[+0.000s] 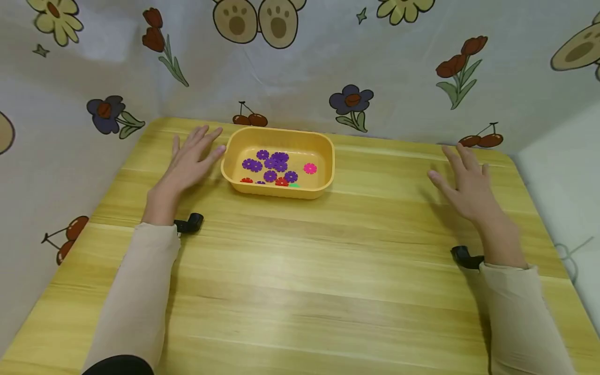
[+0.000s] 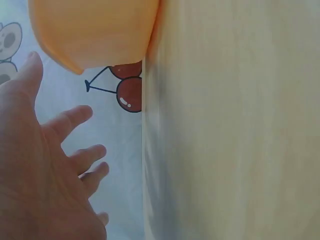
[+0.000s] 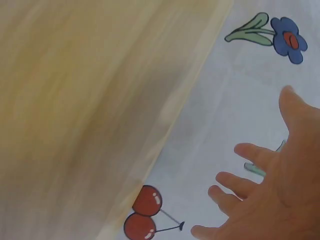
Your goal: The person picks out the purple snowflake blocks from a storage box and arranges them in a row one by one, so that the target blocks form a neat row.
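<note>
A yellow plastic basin (image 1: 323, 185) stands near the back of the wooden table. Inside lie several purple notched discs (image 1: 270, 176), a pink disc (image 1: 310, 168), red discs (image 1: 282, 182) and a bit of green. Just left of the basin is my left hand (image 1: 189, 161), fingers spread and holding nothing; its thumb comes close to the rim, and I cannot tell whether they touch. In the left wrist view the basin's outer wall (image 2: 100, 35) appears above that hand. Far to the right, my right hand (image 1: 471, 190) hovers over the table with spread fingers and nothing in it.
The wooden table (image 1: 290, 281) reaches back to a pale cloth (image 1: 290, 73) printed with flowers, cherries and paws. Each wrist wears a black device, one by the left sleeve (image 1: 189, 224) and one by the right (image 1: 466, 258). A thin cord (image 1: 569, 255) lies beyond the right edge.
</note>
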{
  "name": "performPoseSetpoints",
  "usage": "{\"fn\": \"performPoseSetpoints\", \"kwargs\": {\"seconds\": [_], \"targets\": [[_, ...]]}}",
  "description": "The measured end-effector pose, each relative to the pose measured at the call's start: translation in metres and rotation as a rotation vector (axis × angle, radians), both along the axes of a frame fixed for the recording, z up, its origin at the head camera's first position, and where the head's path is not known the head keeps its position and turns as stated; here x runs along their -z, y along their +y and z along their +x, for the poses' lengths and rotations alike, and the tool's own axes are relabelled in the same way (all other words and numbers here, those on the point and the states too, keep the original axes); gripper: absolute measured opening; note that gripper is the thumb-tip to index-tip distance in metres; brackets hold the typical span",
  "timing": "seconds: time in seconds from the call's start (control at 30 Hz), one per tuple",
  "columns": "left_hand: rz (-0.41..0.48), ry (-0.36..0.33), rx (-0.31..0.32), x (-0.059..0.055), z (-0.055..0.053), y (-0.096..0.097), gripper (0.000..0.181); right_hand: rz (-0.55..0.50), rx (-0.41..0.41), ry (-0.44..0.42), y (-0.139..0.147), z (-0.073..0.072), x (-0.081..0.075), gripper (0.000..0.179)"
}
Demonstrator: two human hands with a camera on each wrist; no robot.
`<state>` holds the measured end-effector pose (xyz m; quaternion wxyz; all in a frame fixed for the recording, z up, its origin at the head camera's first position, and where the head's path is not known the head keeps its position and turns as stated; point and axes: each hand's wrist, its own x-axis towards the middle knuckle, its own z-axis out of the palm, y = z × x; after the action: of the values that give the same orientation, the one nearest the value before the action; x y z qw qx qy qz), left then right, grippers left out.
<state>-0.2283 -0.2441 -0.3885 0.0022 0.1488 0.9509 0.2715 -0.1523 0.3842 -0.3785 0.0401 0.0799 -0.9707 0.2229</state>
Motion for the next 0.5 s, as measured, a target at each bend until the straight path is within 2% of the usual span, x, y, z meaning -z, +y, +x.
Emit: {"fn": "performPoseSetpoints", "kwargs": {"seconds": [0.23,0.5], "targets": [[0.112,-0.033,0.018,0.006,-0.001,0.003,0.072,-0.031,-0.033,0.033,-0.022,-0.003,-0.003,0.075],[0.401,-0.084,-0.017,0.013,0.001,0.017,0.061,-0.047,-0.067,0.054,-0.06,-0.017,-0.015,0.076]]}}
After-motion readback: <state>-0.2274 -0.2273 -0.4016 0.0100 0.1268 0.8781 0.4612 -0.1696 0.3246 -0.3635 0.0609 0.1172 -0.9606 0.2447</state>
